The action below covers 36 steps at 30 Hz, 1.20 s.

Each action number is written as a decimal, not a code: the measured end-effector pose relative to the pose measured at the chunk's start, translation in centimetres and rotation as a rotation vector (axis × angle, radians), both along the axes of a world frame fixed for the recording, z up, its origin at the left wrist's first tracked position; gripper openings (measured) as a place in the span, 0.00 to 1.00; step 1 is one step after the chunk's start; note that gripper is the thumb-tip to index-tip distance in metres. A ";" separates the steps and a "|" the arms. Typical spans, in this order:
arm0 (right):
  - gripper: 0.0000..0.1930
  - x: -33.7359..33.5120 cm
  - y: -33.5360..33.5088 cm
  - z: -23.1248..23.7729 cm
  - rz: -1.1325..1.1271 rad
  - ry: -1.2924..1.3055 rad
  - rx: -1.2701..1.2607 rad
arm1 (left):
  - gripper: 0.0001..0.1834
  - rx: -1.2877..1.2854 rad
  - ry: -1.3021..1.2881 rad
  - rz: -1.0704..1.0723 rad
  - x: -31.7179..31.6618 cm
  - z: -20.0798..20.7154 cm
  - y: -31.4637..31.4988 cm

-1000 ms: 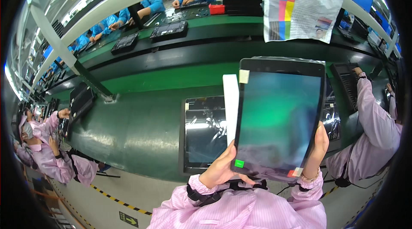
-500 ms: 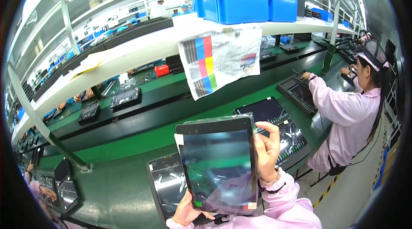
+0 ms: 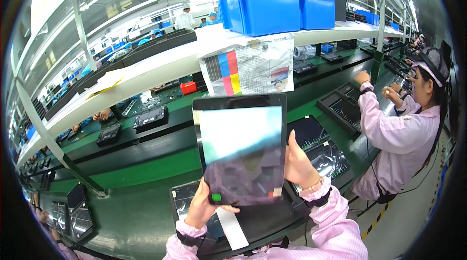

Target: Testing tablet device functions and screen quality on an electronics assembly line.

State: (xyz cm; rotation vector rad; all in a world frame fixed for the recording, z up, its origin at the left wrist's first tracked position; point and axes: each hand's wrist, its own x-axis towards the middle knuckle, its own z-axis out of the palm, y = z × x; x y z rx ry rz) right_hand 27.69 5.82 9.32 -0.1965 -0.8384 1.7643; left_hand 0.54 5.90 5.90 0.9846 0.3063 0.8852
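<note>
While my left grip (image 3: 202, 205) clasps the lower left edge of the black tablet (image 3: 243, 155), my right grip (image 3: 300, 165) clasps its right edge, thumb pointing up, so the tablet stands between the two, raised above the green table (image 3: 136, 216) with its glossy screen toward my camera. I see a bright reflection across the upper screen, a green sticker (image 3: 216, 197) just right of the left grip, and a pale tag (image 3: 277, 192) just left of the right grip. Right of and below the left grip, I make out a white strip (image 3: 232, 231); a dark panel (image 3: 182, 200) lies partly hidden behind that grip. Beyond the right grip, to its right, I have dark devices (image 3: 331, 160) on the table, then a slotted black tray (image 3: 338, 109) and a co-worker (image 3: 399, 131) in pink. Beyond both grips, a sheet with colour blocks (image 3: 262, 70) hangs below a white shelf (image 3: 160, 67) carrying blue bins (image 3: 265, 11).
</note>
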 end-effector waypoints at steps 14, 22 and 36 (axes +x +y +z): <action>0.29 2.0 11.0 3.5 -0.310 -0.057 0.077 | 0.32 0.102 -0.004 -0.001 4.9 4.0 7.7; 0.28 2.0 11.8 3.3 -0.326 -0.049 0.032 | 0.41 0.109 0.061 0.011 5.0 4.5 7.7; 0.27 1.5 11.8 3.9 -0.265 -0.041 0.062 | 0.43 0.087 0.025 -0.003 4.6 4.4 7.8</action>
